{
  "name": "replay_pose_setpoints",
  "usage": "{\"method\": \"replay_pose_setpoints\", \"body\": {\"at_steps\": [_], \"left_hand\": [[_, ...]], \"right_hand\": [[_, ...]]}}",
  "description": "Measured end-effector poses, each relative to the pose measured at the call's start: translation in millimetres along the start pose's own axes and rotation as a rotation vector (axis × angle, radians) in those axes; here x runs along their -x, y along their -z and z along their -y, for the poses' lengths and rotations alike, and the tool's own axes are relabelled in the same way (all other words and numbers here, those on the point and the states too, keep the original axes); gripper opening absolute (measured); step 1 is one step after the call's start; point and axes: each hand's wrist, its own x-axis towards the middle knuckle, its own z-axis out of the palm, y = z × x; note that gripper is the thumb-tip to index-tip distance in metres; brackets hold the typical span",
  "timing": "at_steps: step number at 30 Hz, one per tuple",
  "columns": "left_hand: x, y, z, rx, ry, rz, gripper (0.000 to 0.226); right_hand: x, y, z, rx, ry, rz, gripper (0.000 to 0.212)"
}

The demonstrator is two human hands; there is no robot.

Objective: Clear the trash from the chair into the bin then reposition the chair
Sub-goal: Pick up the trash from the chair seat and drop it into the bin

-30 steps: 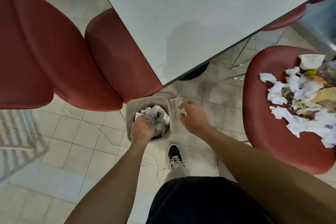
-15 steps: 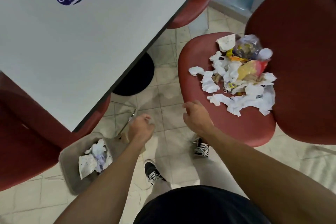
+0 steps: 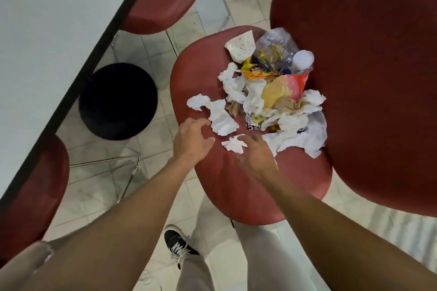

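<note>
I am looking down at a red chair (image 3: 227, 179) at centre frame, its seat heaped with trash (image 3: 272, 92): crumpled white tissues, a clear plastic bag, yellow wrappers and a paper cup, piled toward the upper right of the seat against the backrest. My left hand (image 3: 192, 140) hovers over the seat's left edge with fingers loosely spread, just short of a flattened tissue (image 3: 221, 117) and holding nothing. My right hand (image 3: 256, 155) reaches in beside it; its fingertips seem to touch a small tissue scrap (image 3: 234, 144), though blur keeps me from telling whether they pinch it. A white table (image 3: 54, 30) fills the upper left, its black base (image 3: 118, 101) on the tiled floor below. The bin is not in view. I judge that I am mid-clearing, reaching for another handful. Next I need to close both hands around the nearest tissues, gathering the loose pieces without scattering scraps off the seat.
</note>
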Motion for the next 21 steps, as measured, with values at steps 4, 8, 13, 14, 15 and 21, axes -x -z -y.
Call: {"method": "replay_pose_setpoints", "body": {"at_steps": [4, 8, 13, 14, 15, 21], "left_hand": [[-45, -30, -14, -0.092, -0.072, 0.002, 0.057], [-75, -56, -13, -0.172, -0.099, 0.01, 0.074], [-98, -79, -3, -0.244, -0.104, 0.016, 0.088], [-99, -80, -2, -0.248, -0.1, 0.028, 0.086], [-100, -82, -1, -0.249, -0.097, 0.04, 0.082], [-100, -90, 1, -0.245, -0.113, 0.022, 0.044]], "right_hand": [[-33, -12, -24, 0.055, 0.032, 0.023, 0.05], [-53, -24, -40, 0.167, 0.072, 0.051, 0.052], [-68, -36, -52, 0.229, 0.091, 0.074, 0.052], [-69, -36, -52, 0.235, 0.089, 0.077, 0.051], [-71, -36, -53, 0.243, 0.086, 0.08, 0.049], [-79, -41, -54, 0.28, 0.081, 0.076, 0.038]]}}
